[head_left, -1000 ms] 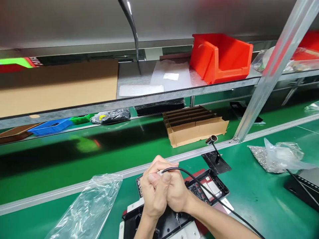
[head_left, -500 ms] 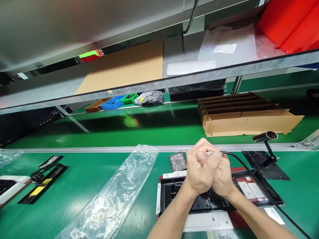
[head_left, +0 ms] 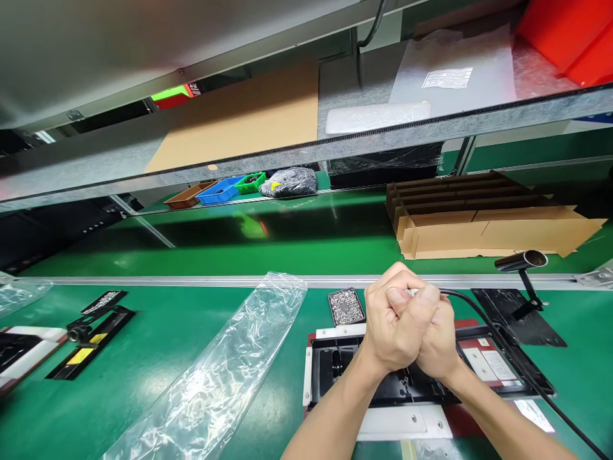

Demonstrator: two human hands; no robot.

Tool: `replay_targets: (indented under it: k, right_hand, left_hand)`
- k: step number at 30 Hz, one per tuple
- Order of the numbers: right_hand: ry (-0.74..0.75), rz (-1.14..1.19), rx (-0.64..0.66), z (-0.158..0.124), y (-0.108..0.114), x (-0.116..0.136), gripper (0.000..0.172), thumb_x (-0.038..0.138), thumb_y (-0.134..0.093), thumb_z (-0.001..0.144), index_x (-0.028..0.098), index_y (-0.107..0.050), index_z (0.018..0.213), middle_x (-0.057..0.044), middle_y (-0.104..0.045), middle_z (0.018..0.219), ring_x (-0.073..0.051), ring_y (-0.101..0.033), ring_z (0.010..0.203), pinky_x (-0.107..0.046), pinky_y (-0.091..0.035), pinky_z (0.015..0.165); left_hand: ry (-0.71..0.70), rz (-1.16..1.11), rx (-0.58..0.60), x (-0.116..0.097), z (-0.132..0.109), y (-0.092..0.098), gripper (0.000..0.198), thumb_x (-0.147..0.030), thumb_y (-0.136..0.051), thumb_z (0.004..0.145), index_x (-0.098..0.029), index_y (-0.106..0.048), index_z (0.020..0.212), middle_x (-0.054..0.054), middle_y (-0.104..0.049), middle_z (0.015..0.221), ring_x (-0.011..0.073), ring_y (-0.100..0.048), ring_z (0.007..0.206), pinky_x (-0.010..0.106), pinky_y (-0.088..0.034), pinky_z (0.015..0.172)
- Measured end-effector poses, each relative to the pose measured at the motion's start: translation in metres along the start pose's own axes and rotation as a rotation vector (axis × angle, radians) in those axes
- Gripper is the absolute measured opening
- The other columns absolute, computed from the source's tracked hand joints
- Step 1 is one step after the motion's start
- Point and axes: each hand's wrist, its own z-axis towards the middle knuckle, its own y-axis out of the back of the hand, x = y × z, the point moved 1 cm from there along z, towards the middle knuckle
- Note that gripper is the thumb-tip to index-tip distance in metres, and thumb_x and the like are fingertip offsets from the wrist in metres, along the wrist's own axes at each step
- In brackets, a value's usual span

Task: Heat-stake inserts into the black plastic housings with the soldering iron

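Observation:
My left hand (head_left: 395, 319) and my right hand (head_left: 438, 335) are pressed together, fingers closed, above a black plastic housing (head_left: 330, 377). Out of the right side of the grip runs a black cable (head_left: 472, 303), which arcs down to the lower right. A small pale bit shows between the thumbs; the rest of what the fingers enclose is hidden. Under my hands the housing lies in a red and white fixture (head_left: 393, 421). Just behind it, left of my hands, sits a small tray of screws (head_left: 345, 306).
A clear plastic bag (head_left: 215, 377) lies left of the fixture. Further left is a black bracket plate (head_left: 90, 345). To the right stands a black tube on a stand (head_left: 524, 262). Behind are a cardboard divider (head_left: 498, 230) and small bins (head_left: 220, 190) under a metal shelf (head_left: 268, 156).
The view has shifted slightly, so the bench items sit a little further right and higher. My hands stay clasped together over the housing, with the cable still running from them.

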Motion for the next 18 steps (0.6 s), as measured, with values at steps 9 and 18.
replay_targets:
  k: [9,18]
  right_hand:
    - [0.006,0.018,0.022,-0.003,0.0005,-0.004,0.046,0.038,-0.082,0.098,0.018,-0.063,0.06,0.001,-0.057,0.059,-0.012,-0.05,0.054,-0.023,-0.039,0.047]
    - [0.004,0.005,0.028,-0.0024,-0.0001,-0.0045,0.045,0.038,-0.082,0.098,0.018,-0.062,0.063,0.002,-0.053,0.06,-0.011,-0.044,0.054,-0.024,-0.037,0.048]
  left_hand:
    - [0.002,0.001,-0.009,-0.0023,0.0001,0.0003,0.045,-0.049,-0.064,0.111,-0.018,-0.068,0.079,0.003,-0.063,0.079,0.0175,-0.06,0.075,0.031,-0.048,0.072]
    - [0.002,0.014,-0.023,-0.0026,-0.0005,0.0014,0.046,-0.05,-0.064,0.111,-0.018,-0.068,0.078,0.003,-0.066,0.08,0.0179,-0.062,0.076,0.031,-0.049,0.071]
